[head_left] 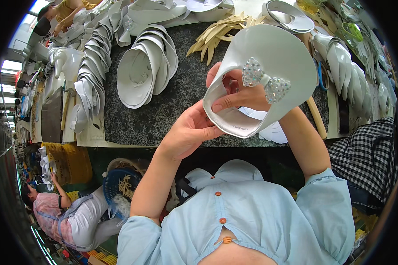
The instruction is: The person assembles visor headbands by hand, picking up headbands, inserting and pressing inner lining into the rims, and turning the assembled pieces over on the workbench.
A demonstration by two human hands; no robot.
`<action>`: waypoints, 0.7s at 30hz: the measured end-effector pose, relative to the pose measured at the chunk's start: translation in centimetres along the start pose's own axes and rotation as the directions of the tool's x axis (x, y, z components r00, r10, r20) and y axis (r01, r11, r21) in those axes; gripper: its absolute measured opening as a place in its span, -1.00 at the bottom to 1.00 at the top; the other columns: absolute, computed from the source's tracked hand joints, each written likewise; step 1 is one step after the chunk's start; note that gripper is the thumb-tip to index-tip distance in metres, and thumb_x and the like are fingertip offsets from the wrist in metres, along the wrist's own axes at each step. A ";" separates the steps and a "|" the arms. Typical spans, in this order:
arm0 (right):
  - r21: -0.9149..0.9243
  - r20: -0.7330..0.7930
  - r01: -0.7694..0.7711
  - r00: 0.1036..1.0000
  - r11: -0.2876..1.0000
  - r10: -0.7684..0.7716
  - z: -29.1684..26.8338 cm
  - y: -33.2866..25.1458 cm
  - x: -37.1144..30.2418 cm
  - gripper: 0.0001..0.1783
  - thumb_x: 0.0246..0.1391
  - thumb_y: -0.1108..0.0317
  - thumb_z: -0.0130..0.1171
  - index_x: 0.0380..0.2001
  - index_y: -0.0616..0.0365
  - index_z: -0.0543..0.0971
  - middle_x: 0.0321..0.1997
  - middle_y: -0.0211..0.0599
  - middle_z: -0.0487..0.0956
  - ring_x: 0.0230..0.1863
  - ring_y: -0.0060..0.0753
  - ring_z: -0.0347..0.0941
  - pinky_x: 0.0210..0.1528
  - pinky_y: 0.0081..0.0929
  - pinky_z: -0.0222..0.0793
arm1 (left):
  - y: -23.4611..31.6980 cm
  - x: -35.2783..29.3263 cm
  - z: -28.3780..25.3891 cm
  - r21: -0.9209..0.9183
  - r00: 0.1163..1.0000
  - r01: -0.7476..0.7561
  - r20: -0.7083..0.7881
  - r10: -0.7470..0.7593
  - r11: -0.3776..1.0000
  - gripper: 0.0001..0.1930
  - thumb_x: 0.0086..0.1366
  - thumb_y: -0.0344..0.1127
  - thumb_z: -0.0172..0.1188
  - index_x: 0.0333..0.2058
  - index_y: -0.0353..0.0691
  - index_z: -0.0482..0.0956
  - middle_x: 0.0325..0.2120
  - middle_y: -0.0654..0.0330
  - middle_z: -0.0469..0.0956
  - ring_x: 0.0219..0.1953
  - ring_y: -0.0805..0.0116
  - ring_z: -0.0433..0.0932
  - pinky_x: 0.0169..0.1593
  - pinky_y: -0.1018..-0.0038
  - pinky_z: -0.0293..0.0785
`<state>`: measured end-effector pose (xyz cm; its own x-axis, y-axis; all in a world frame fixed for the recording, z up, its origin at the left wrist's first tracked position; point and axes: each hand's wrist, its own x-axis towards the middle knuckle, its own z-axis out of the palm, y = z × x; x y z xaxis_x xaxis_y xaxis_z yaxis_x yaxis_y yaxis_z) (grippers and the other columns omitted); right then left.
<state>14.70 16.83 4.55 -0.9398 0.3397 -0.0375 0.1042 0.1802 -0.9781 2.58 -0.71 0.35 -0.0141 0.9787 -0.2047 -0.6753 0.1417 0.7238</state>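
Observation:
I hold a white shoe upper point(274, 53) with a sparkling rhinestone bow point(265, 81) on its front, raised above the dark speckled worktop point(172, 101). My left hand point(192, 130) grips the upper's lower edge from below, thumb against the rim. My right hand point(239, 95) reaches inside the upper from behind, fingers showing through the opening behind the bow.
Stacks of white shoe uppers point(146, 66) lie on the worktop, more point(93, 62) in a curved row at the left. Tan wooden sticks point(214, 35) fan out at the back. A blue basket point(119, 185) sits below. Other people work at the left and right.

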 end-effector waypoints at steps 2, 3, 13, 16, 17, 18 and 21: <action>0.026 0.072 -0.028 0.997 0.999 0.026 -0.4 0.5 0.0 -0.51 -0.15 0.14 0.57 -0.20 0.05 0.55 -0.41 -0.56 0.51 -0.32 -0.68 0.40 -0.25 -0.60 0.34 | 0.1 0.0 0.1 0.019 1.000 0.002 -0.001 -0.002 1.000 -0.30 0.22 -0.56 0.30 0.30 -0.31 0.21 0.09 0.15 0.45 0.12 0.36 0.49 0.20 0.38 0.48; 0.048 0.073 -0.027 0.997 0.998 0.023 -0.5 0.6 -0.2 -0.53 -0.15 0.16 0.57 -0.21 0.05 0.56 -0.41 -0.56 0.51 -0.32 -0.68 0.40 -0.26 -0.61 0.33 | 0.1 0.0 0.3 0.037 1.000 0.005 0.006 -0.006 0.999 -0.31 0.22 -0.55 0.31 0.30 -0.31 0.22 0.07 0.16 0.46 0.11 0.38 0.49 0.19 0.40 0.48; 0.154 -0.307 0.304 0.919 0.940 -0.247 2.0 0.0 -1.3 -0.65 -0.18 0.25 0.57 -0.33 0.04 0.63 -0.37 -0.53 0.59 -0.32 -0.64 0.48 -0.26 -0.59 0.38 | -0.5 0.4 1.0 0.054 0.999 -0.040 0.023 0.039 0.998 -0.23 0.14 -0.63 0.30 0.32 -0.38 0.18 0.18 0.09 0.41 0.22 0.34 0.41 0.20 0.37 0.42; 0.000 -0.223 0.179 0.959 0.984 -0.175 1.1 -1.9 -1.6 -0.66 -0.17 0.26 0.56 -0.33 0.03 0.63 -0.37 -0.55 0.59 -0.31 -0.65 0.48 -0.24 -0.58 0.38 | 0.0 0.4 1.3 0.116 0.999 -0.034 0.006 0.034 0.993 -0.20 0.12 -0.64 0.29 0.34 -0.41 0.14 0.21 0.10 0.37 0.26 0.35 0.36 0.25 0.37 0.36; -0.086 -0.182 0.119 0.974 0.989 -0.133 0.8 -3.0 -1.6 -0.67 -0.17 0.27 0.56 -0.33 0.03 0.63 -0.37 -0.55 0.59 -0.31 -0.65 0.48 -0.24 -0.58 0.38 | 0.3 0.3 1.4 0.154 0.999 -0.034 0.017 0.031 0.988 -0.18 0.14 -0.63 0.24 0.36 -0.36 0.09 0.15 0.16 0.37 0.15 0.45 0.39 0.12 0.46 0.39; -0.165 -0.147 0.061 0.985 0.984 -0.086 0.3 -3.5 -1.7 -0.67 -0.16 0.27 0.56 -0.33 0.02 0.63 -0.37 -0.56 0.59 -0.30 -0.66 0.48 -0.23 -0.58 0.38 | 0.4 0.5 1.6 0.194 1.000 -0.026 0.021 0.022 0.981 -0.17 0.15 -0.63 0.18 0.39 -0.32 0.04 0.09 0.23 0.38 0.05 0.55 0.42 0.00 0.56 0.43; -0.095 -0.060 0.019 0.998 0.995 -0.025 -1.2 -0.5 -0.6 -0.68 -0.12 0.29 0.54 -0.31 0.03 0.61 -0.37 -0.57 0.58 -0.28 -0.67 0.48 -0.21 -0.59 0.38 | 0.8 1.0 2.3 0.235 1.000 -0.015 0.017 0.012 0.972 -0.15 0.17 -0.61 0.21 0.40 -0.30 0.01 0.10 0.22 0.36 0.09 0.54 0.41 0.05 0.53 0.44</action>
<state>15.57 17.64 5.27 -0.9210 0.3896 -0.0010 0.1169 0.2738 -0.9547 3.69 0.70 2.24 -0.0098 0.9827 -0.1851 -0.4825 0.1575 0.8616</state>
